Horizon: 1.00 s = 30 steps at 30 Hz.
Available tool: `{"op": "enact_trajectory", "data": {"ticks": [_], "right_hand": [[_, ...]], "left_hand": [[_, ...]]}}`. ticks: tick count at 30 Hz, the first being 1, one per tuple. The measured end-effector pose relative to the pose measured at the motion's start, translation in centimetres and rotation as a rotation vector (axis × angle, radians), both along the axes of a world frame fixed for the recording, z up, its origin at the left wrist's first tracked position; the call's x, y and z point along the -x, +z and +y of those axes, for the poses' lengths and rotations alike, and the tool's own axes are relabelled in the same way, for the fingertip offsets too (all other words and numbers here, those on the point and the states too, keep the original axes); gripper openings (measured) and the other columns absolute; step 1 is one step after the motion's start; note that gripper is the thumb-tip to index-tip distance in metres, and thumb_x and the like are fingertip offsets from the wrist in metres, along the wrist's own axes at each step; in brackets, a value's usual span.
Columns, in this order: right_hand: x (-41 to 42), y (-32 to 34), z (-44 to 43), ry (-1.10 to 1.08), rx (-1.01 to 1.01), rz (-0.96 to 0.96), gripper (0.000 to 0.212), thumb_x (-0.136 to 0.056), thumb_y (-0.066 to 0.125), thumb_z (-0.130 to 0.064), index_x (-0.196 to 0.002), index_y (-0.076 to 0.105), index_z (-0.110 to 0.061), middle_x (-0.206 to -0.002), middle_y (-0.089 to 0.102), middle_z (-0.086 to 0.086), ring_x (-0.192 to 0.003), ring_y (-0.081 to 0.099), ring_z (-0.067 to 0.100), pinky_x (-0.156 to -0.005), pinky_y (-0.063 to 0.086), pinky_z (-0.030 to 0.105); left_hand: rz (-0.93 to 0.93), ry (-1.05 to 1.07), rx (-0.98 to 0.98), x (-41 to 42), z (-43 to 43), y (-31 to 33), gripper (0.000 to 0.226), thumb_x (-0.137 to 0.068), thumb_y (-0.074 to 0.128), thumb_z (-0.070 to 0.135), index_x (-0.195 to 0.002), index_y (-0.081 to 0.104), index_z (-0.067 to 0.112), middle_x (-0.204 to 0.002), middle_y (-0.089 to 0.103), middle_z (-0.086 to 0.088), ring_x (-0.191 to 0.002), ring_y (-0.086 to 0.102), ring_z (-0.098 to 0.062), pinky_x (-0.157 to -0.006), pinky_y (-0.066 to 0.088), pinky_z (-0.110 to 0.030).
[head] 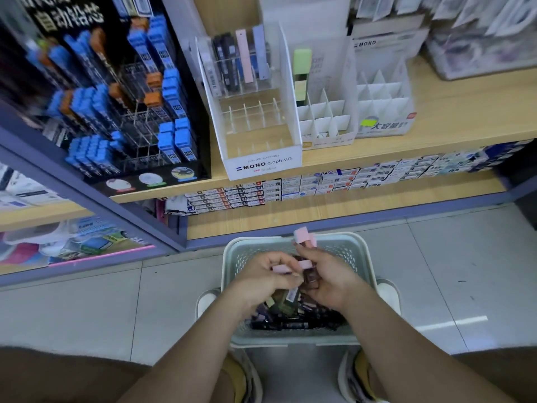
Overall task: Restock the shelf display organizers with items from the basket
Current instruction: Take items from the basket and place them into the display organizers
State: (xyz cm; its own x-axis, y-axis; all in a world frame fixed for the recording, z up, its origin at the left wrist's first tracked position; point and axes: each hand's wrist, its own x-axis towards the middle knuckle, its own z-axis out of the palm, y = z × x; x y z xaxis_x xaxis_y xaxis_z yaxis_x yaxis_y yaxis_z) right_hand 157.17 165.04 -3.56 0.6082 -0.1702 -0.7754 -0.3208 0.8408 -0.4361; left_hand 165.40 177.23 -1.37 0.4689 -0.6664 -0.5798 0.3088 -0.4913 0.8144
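Over the perforated basket (pixel 232 263), the right hand (pixel 325 282) curls round several pink-capped lead cases (pixel 304 237), and the left hand (pixel 261 276) pinches one more. Best to align the caps evenly before lifting toward the half-empty MONO organizer (pixel 263 166).

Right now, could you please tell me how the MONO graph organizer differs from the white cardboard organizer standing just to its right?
The MONO graph organizer has clear plastic dividers; the white cardboard organizer has white ones. The MONO graph organizer's back row holds several slim cases, dark, pink and lilac, while the white cardboard organizer holds only green items at its back. Both stand on the wooden shelf, their front cells looking empty.
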Motion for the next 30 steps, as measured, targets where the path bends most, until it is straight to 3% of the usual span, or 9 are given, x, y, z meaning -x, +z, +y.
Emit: {"op": "enact_trajectory", "data": {"ticks": [6, 10, 12, 14, 17, 21, 24, 28, 30], "right_hand": [[-1.7, 4.0, 1.0, -0.32, 0.052, -0.099, 0.013, -0.096, 0.058, -0.019, -0.107, 0.063, -0.013, -0.085, 0.072, 0.007, -0.074, 0.067, 0.02, -0.067, 0.055, 0.032], [-2.1, 6.5, 3.2, -0.437, -0.073, -0.19, 0.035, -0.097, 0.054, -0.034, -0.126, 0.058, -0.015, -0.1, 0.068, 0.009, -0.091, 0.069, 0.026, -0.078, 0.055, 0.035], [-1.8, 7.9, 3.9, -0.436, -0.114, -0.26, 0.037, -0.097, 0.054, -0.035, -0.128, 0.057, -0.015, -0.096, 0.069, 0.008, -0.087, 0.071, 0.023, -0.072, 0.057, 0.033], [-1.3, 9.1, 4.3, -0.436, -0.131, -0.332, 0.037, -0.096, 0.055, -0.033, -0.128, 0.058, -0.015, -0.09, 0.071, 0.006, -0.078, 0.072, 0.019, -0.062, 0.056, 0.029], [-1.0, 10.5, 4.5, -0.433, -0.163, -0.372, 0.043, -0.095, 0.056, -0.033, -0.134, 0.056, -0.014, -0.099, 0.069, 0.008, -0.087, 0.07, 0.022, -0.071, 0.056, 0.033], [-0.9, 11.7, 3.4, -0.438, -0.177, -0.44, 0.033, -0.095, 0.054, -0.034, -0.122, 0.056, -0.015, -0.093, 0.067, 0.009, -0.091, 0.069, 0.024, -0.077, 0.054, 0.035], [-0.7, 13.4, 2.1, -0.439, -0.058, -0.461, 0.018, -0.098, 0.054, -0.029, -0.11, 0.053, -0.016, -0.086, 0.065, 0.011, -0.085, 0.07, 0.027, -0.072, 0.057, 0.038], [-0.5, 16.0, 0.5, -0.427, 0.092, -0.472, 0.003, -0.099, 0.052, -0.016, -0.101, 0.053, -0.015, -0.075, 0.068, 0.01, -0.071, 0.071, 0.025, -0.058, 0.058, 0.035], [-0.7, 17.0, -0.9, -0.371, 0.169, -0.443, 0.004, -0.096, 0.057, -0.016, -0.097, 0.055, -0.02, -0.066, 0.066, 0.004, -0.057, 0.067, 0.019, -0.049, 0.055, 0.031]], "left_hand": [[-0.252, 0.385, 0.111, 1.9, -1.9, 4.0, 0.015, -0.081, 0.072, 0.002, -0.079, 0.075, 0.016, -0.086, 0.075, 0.009, -0.084, 0.068, 0.0, -0.075, 0.05, -0.013], [-0.399, 0.563, 0.139, 3.0, -2.8, 5.9, 0.013, -0.083, 0.072, 0.006, -0.082, 0.075, 0.019, -0.086, 0.074, 0.011, -0.084, 0.067, 0.0, -0.079, 0.053, -0.021], [-0.456, 0.574, 0.162, 3.2, -2.8, 7.0, 0.017, -0.085, 0.069, 0.007, -0.083, 0.074, 0.023, -0.084, 0.073, 0.017, -0.083, 0.067, 0.002, -0.077, 0.053, -0.018], [-0.518, 0.547, 0.209, 3.5, -2.8, 8.4, 0.025, -0.088, 0.065, 0.007, -0.084, 0.072, 0.031, -0.084, 0.071, 0.022, -0.084, 0.066, 0.005, -0.075, 0.051, -0.014], [-0.719, 0.411, 0.179, 3.8, -3.0, 10.2, 0.026, -0.094, 0.056, 0.016, -0.094, 0.068, 0.038, -0.085, 0.066, 0.027, -0.087, 0.06, 0.009, -0.078, 0.046, -0.011], [-0.979, 0.171, 0.07, 3.8, -3.5, 12.3, 0.028, -0.098, 0.047, 0.023, -0.118, 0.065, 0.032, -0.093, 0.059, 0.022, -0.096, 0.043, -0.007, -0.085, 0.038, -0.023], [-1.032, 0.027, 0.014, 4.3, -3.8, 13.9, 0.033, -0.1, 0.034, 0.03, -0.119, 0.06, 0.039, -0.091, 0.056, 0.027, -0.097, 0.033, -0.002, -0.087, 0.032, -0.031], [-1.14, -0.17, -0.143, 3.2, -4.6, 14.8, 0.044, -0.094, 0.023, 0.037, -0.129, 0.049, 0.044, -0.148, 0.027, 0.027, -0.125, 0.021, -0.01, -0.092, 0.022, -0.032], [-0.964, -0.193, -0.005, 2.0, -5.1, 15.8, 0.039, -0.097, 0.039, 0.026, -0.13, 0.051, 0.043, -0.145, 0.034, 0.022, -0.121, 0.028, -0.011, -0.101, 0.027, -0.033]]}}
